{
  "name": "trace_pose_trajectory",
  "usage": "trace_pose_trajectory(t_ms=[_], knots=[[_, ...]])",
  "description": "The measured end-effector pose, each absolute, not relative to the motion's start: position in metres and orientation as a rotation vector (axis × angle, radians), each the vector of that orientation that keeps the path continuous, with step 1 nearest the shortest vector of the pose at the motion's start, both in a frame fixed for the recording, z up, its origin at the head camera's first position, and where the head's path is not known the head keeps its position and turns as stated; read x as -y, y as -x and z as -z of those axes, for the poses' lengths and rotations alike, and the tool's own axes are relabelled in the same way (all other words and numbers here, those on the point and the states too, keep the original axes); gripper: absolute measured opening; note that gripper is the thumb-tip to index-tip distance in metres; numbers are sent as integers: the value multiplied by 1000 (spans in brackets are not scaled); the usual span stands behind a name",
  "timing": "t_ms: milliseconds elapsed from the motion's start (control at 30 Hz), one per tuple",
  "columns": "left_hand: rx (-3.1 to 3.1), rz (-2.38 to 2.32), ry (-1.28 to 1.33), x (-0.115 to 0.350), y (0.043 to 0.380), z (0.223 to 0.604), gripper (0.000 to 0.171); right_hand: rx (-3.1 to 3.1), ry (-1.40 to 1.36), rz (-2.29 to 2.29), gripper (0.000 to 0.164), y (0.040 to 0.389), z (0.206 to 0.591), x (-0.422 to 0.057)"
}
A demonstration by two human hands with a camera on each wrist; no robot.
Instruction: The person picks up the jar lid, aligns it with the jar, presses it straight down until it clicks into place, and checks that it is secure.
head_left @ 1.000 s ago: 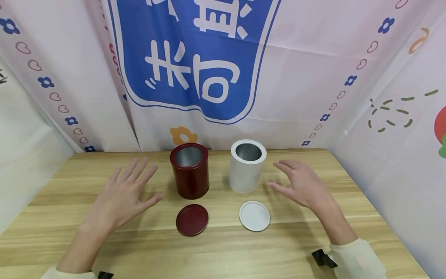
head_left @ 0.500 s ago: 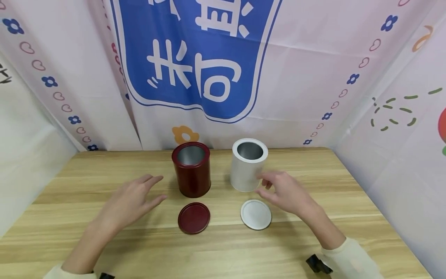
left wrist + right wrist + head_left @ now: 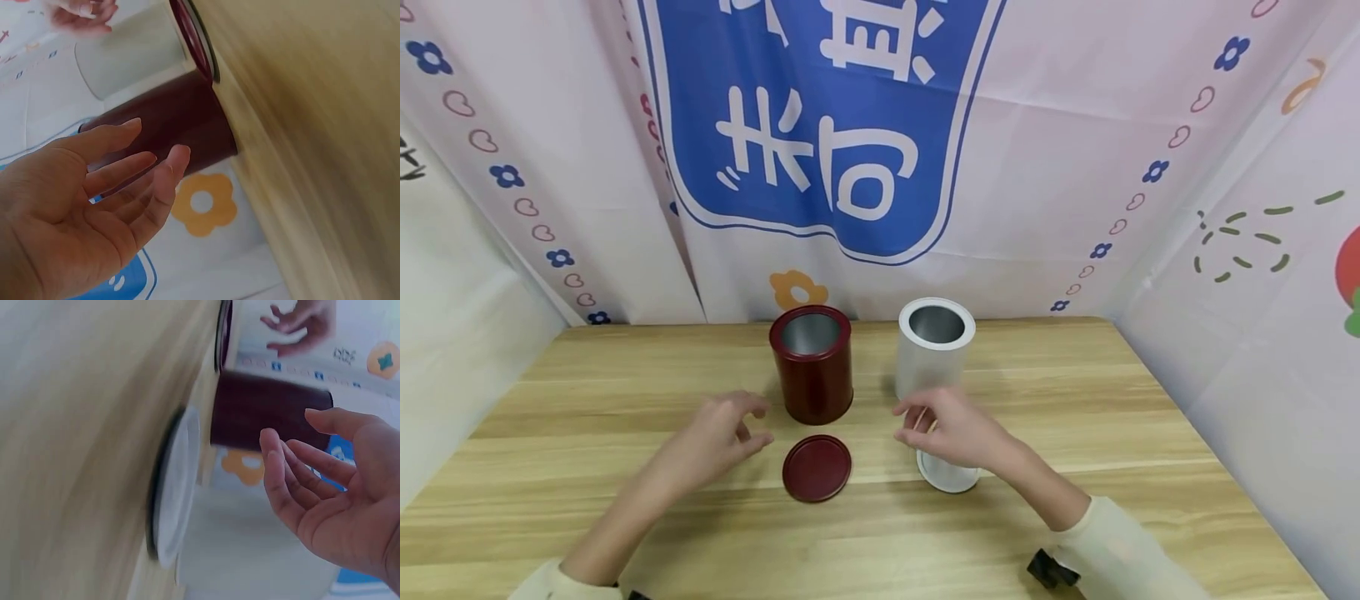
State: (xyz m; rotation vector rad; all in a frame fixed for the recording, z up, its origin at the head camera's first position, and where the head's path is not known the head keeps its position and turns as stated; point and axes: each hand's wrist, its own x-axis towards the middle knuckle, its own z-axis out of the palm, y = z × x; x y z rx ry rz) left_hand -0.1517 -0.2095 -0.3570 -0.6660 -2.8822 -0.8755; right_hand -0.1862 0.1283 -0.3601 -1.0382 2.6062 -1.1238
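A dark red can (image 3: pixel 815 375) without its lid stands upright toward the back of the wooden table, its grey inside showing. Right of it is a white can (image 3: pixel 931 358), also uncovered. Their matching lids lie flat in front: the red lid (image 3: pixel 817 468) and the white lid (image 3: pixel 947 473). My left hand (image 3: pixel 722 433) hovers left of the red can and red lid, fingers loosely bent around nothing. Over the white lid's far edge hangs my right hand (image 3: pixel 951 427), covering part of that lid and the white can's base. In the right wrist view its fingers hold nothing.
A white cloth backdrop (image 3: pixel 1037 167) with a blue printed sign (image 3: pixel 820 125) hangs directly behind the table's rear edge. Printed cloth walls (image 3: pixel 1262 350) enclose both sides. The wooden table top (image 3: pixel 865 550) extends in front of the lids.
My right hand has swung left and toward me, from beside the white can to above the white lid. The left hand has moved right and nearer, its fingers bending from a spread pose.
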Motion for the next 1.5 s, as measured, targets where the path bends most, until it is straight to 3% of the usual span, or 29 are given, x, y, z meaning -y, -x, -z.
trace_pose_trajectory(t_ms=[367, 867, 1500], knots=[[3004, 1141, 681, 197, 150, 365, 31, -2235, 754, 1333, 36, 183, 379, -89], [3113, 1581, 530, 189, 147, 369, 52, -2032, 491, 1402, 50, 180, 384, -66], [3067, 1767, 405, 188, 153, 367, 54, -1891, 319, 1547, 46, 186, 383, -61]])
